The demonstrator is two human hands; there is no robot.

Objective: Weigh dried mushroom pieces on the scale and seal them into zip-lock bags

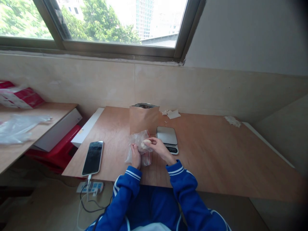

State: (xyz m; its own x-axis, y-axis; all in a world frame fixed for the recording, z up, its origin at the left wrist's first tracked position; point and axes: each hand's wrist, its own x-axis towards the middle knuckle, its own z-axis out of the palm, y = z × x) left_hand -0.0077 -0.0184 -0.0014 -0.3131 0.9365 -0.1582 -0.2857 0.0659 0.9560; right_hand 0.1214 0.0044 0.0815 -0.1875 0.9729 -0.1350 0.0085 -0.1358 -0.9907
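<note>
Right fingers (151, 141) curled, clamped on pale rounded lump (145, 144) at mouth of clear plastic bag (137, 141), centre of frame. Left fingers (134, 149) together, pinching bag. Right hand (160, 150) just beside digital kitchen scale (166, 135) — left hand (136, 157) nearer smartphone (92, 158). Kraft paper bag (141, 119) upright behind, on wooden table (216, 154).

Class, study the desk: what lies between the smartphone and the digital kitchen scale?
In the head view, a clear plastic bag held by the person's left hand and right hand lies between the smartphone and the scale.
</note>
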